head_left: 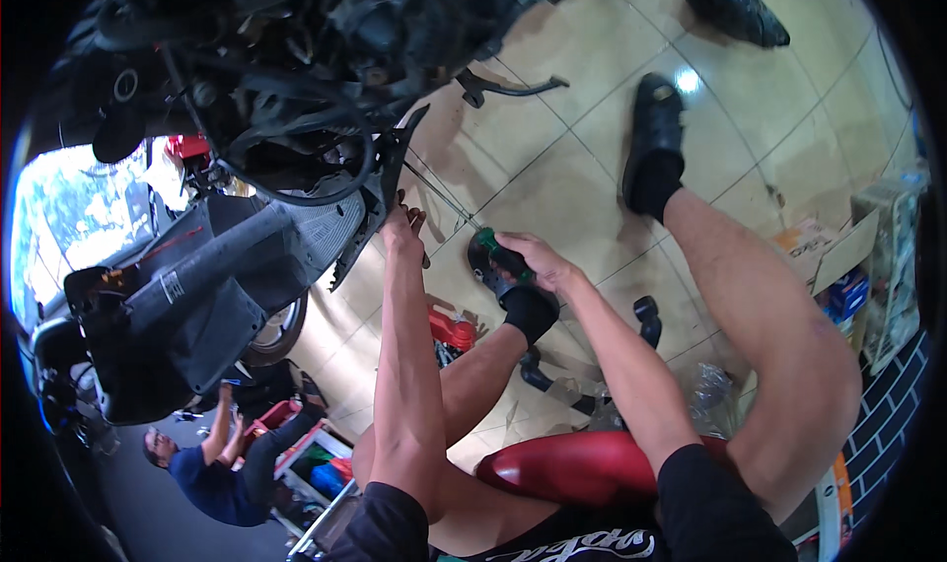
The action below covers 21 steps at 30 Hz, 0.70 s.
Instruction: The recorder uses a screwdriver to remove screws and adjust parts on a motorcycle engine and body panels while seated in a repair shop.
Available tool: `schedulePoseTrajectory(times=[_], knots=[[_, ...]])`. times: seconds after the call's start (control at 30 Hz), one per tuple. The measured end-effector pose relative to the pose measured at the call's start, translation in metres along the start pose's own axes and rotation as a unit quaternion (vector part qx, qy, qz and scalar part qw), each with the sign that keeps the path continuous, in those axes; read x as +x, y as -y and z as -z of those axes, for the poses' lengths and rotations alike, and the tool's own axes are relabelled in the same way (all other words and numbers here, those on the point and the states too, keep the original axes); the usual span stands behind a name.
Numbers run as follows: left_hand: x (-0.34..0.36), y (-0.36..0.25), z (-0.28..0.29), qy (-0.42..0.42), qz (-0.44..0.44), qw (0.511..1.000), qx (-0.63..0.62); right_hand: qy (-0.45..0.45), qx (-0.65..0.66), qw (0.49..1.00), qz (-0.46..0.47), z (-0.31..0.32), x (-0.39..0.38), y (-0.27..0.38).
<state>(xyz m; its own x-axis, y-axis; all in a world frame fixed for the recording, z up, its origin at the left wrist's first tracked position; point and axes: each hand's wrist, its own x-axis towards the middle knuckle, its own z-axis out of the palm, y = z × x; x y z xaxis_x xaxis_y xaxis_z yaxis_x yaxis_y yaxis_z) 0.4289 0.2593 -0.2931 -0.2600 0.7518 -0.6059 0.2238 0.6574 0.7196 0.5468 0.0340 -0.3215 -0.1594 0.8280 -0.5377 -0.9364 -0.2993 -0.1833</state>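
Our right hand [533,258] is wrapped around a long metal-shafted screwdriver with a green-and-dark handle [485,239]; its tip is near the edge of the black plastic scooter bodywork [266,261], ahead-left of that grip. Our left hand [400,229] is at that edge, can't tell if it's pinching anything. Looks mid-job to us: bodywork's still on, how much is loosened we can't see.

Head-worn view (fisheye), looking down, from close above left hand [403,225], right hand [538,260]
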Motion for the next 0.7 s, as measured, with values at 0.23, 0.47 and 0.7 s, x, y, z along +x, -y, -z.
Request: schedulePoseTrajectory(times=[0.23, 0.47, 0.7], knots=[[-0.009, -0.003, -0.002, 0.033, -0.035, 0.999, -0.021, 0.057, 0.090, 0.994, -0.038, 0.013, 0.010, -0.013], [-0.014, -0.004, -0.003, 0.035, -0.059, 0.998, 0.005, 0.098, 0.142, 0.981, -0.087, 0.018, 0.015, -0.014], [-0.006, 0.001, -0.015, 0.047, -0.105, 0.992, 0.044, 0.000, 0.068, 0.997, -0.033, 0.007, 0.012, -0.023]])
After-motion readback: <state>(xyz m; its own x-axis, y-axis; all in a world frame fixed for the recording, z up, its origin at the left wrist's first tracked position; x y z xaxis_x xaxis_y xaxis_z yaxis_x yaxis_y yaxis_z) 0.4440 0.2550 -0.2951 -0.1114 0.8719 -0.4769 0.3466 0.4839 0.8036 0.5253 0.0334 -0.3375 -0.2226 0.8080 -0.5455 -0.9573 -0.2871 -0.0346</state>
